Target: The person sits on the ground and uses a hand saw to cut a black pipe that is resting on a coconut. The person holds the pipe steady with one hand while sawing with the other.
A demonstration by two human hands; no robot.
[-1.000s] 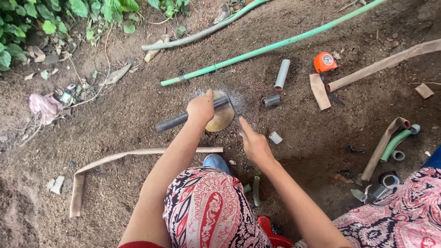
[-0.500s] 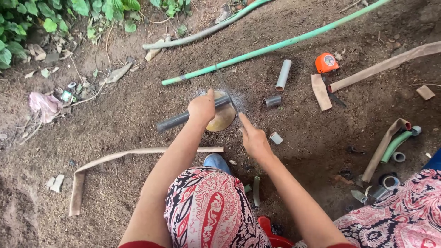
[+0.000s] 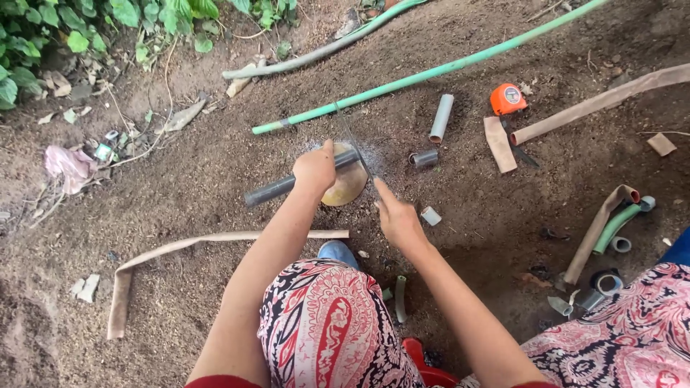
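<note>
Now the left hand (image 3: 314, 169) is clamped on the grey pipe (image 3: 287, 185), lying slantwise over a flat stone (image 3: 346, 188) mid-ground, while the right hand (image 3: 397, 219), closed round a thin saw blade (image 3: 353, 144), holds it crosswise over the pipe's right end.

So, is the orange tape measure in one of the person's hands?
No, the orange tape measure lies on the soil, apart from both hands.

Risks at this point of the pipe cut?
1. The left hand grips the dark grey plastic pipe right beside the thin saw blade; a slip could nick the fingers.
2. The pipe rests only on a small round tan block on loose dirt, so it may roll.
</note>
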